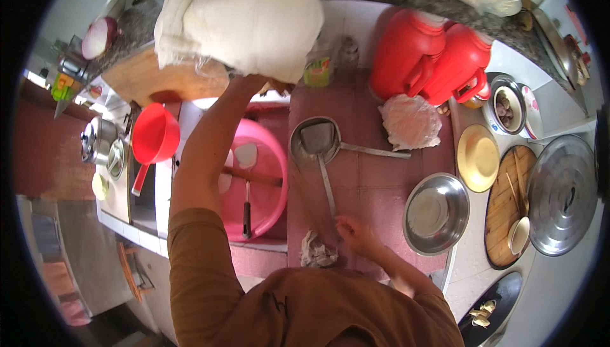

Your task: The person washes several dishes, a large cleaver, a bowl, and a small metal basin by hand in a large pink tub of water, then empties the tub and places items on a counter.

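Note:
My left hand reaches forward under the near edge of a large cream cloth; most of the hand is hidden, so its grip does not show. Below that arm lies a pink plastic basin holding water, a dark-handled utensil and white pieces. Near the end of a metal handle is my right hand, fingers slightly curled. That handle belongs to a square-headed metal utensil, which rests in a round metal ladle. A crumpled grey cloth lies just left of the right hand.
Two red thermos flasks stand beyond a plastic-wrapped bundle. To the right are a steel bowl, a yellow dish, a wooden board and a large metal lid. A red plastic scoop sits left.

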{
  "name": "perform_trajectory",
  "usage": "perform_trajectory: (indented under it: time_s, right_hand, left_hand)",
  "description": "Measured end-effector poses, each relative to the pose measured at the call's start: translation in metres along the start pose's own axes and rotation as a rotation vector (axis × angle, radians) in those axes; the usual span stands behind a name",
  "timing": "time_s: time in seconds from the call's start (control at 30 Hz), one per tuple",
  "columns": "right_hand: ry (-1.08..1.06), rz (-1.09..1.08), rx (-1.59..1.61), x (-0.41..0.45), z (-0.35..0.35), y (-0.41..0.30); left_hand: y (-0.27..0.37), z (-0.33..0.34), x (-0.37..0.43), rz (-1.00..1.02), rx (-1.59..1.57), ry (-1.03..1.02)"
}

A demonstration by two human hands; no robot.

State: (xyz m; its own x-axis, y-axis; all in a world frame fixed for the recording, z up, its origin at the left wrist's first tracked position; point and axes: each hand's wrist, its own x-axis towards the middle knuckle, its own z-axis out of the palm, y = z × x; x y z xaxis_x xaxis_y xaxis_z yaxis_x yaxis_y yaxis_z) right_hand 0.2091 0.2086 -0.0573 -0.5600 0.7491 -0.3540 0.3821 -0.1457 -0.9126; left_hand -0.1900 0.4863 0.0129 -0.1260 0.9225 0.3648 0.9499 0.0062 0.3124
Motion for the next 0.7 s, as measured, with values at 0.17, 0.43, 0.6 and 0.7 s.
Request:
perform_trajectory:
  time_s: [0.17,0.43,0.6,0.7]
  right_hand:
    - [0.014,-0.080,-0.042,0.015,-0.008,-0.023]
    - [-0.067,-0.097,-0.190,0.019,0.012,-0.064]
    - [-0.238,-0.298,-0.350,0.080,0.097,-0.093]
    - [-0.083,-0.519,-0.558,0.154,0.152,-0.062]
  left_hand:
    - [0.019,-0.053,-0.016,0.073,-0.479,0.127]
    - [0.011,-0.088,-0.200,-0.008,-0.082,-0.125]
    - [-0.153,0.057,-0.439,-0.943,-0.474,-0.479]
    - [-0.157,0.100,-0.417,-1.273,-0.849,-0.209]
